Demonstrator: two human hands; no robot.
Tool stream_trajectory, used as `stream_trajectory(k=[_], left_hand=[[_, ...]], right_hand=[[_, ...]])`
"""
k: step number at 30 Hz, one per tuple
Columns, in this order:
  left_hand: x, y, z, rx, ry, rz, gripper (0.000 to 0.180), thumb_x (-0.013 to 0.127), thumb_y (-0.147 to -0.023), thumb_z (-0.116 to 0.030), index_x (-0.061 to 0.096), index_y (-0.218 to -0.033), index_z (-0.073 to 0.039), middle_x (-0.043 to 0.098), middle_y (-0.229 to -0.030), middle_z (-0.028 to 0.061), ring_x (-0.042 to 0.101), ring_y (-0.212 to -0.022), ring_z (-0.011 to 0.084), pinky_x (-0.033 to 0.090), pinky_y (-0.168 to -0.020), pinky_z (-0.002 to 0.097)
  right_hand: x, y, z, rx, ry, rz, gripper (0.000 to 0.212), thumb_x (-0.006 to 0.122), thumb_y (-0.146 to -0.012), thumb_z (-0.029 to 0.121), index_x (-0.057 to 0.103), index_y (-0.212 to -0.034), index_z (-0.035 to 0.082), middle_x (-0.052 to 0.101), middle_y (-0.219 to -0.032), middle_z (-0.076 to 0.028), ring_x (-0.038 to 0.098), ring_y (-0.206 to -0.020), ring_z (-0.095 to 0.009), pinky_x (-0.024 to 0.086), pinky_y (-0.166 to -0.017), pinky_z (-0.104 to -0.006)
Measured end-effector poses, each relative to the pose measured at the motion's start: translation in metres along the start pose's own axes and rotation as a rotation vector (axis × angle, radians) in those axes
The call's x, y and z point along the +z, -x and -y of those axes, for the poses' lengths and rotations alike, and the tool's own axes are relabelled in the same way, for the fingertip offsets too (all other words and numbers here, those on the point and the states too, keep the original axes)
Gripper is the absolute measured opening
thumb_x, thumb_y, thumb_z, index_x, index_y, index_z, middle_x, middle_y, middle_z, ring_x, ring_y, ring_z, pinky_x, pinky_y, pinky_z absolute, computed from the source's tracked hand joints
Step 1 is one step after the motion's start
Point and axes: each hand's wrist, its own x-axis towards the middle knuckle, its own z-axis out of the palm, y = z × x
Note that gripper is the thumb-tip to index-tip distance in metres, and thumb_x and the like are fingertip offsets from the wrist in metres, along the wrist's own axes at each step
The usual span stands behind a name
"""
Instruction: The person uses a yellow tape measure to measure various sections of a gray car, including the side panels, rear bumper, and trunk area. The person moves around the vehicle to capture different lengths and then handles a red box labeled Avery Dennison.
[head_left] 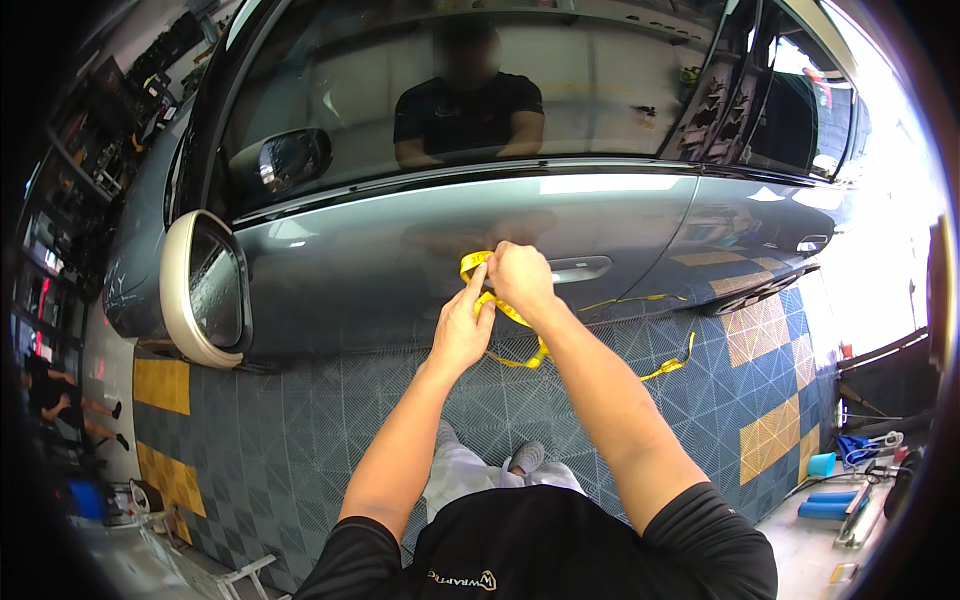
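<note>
A soft yellow measuring tape [476, 262] loops up against the grey car door [370, 260], with both hands close together on it. My right hand [522, 275] is closed around the tape just left of the door handle [582, 269]; its fingertips are hidden. Lower and to the left, my left hand [463, 328] has its index finger stretched up along the tape and its thumb beside the strip, which passes between them. Below the hands the slack hangs in loops and trails right behind my right forearm toward the floor.
At the left, a side mirror [178, 290] with a beige cover juts out. The car's dark window [360, 90] reflects a person. Blue-grey floor tiles [330, 420] lie underfoot. A ladder-like frame [245, 575] stands lower left; blue rolls [828, 503] and a turquoise cup [821, 464] are lower right.
</note>
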Motion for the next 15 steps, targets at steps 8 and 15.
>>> stream_trajectory(k=[8,15], left_hand=[[0.014,-0.014,0.018,0.057,-0.129,0.118,0.077,0.056,-0.088,-0.012,0.014,-0.153,-0.008,0.065,-0.102,0.0270,0.064,-0.088,0.0446,0.052,-0.077,0.0506],[0.029,-0.008,0.010,-0.148,-0.420,0.143,0.077,0.053,-0.091,-0.017,0.009,-0.154,-0.014,0.067,-0.089,0.0246,0.066,-0.077,0.0423,0.053,-0.068,0.0516]], right_hand=[[-0.004,-0.001,-0.009,0.042,-0.025,-0.010,0.032,0.056,-0.089,0.029,0.065,-0.079,0.000,0.066,-0.073,-0.025,0.066,-0.072,-0.043,0.053,-0.070,-0.0519],[-0.026,0.009,-0.023,0.002,-0.041,0.107,0.033,0.060,-0.088,0.034,0.067,-0.089,0.002,0.068,-0.078,-0.022,0.067,-0.081,-0.039,0.053,-0.075,-0.0477]])
